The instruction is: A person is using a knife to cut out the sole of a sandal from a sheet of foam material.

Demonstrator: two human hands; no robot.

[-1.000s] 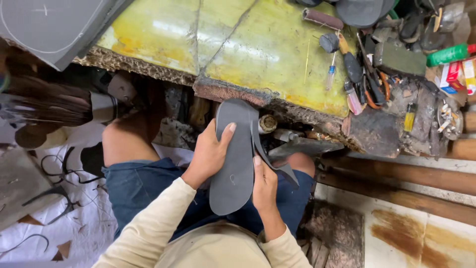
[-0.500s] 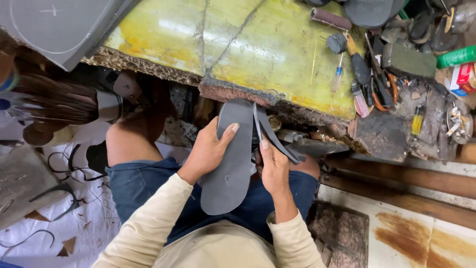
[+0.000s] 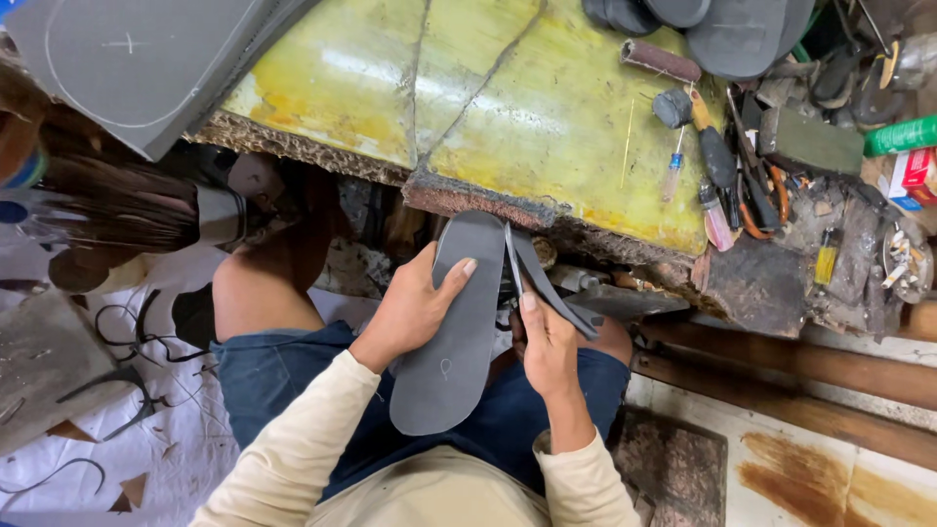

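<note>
**A:** Head view — what do you have in the middle?

**B:** I see a dark grey flip-flop sole (image 3: 452, 332) held over the lap, toe end at twelve o'clock, heel at six. The left hand (image 3: 410, 312) grasps it from its nine o'clock edge, thumb laid across the top face, fingers curled beneath.

**A:** And the other hand?

**B:** The right hand (image 3: 549, 346) sits at the sole's three o'clock side, clenched on the grey strap (image 3: 547, 283), which runs from the toe area out towards four o'clock. I can't tell whether the strap's far end is fixed to anything.

**A:** Surroundings?

**B:** At twelve o'clock lies a yellow-stained work board (image 3: 488, 107) with a ragged front edge, touching nothing in the hands. At two o'clock — a clutter of hand tools (image 3: 722, 176), well apart. At ten o'clock a large grey rubber sheet (image 3: 146, 59) overlaps the board's corner.
</note>
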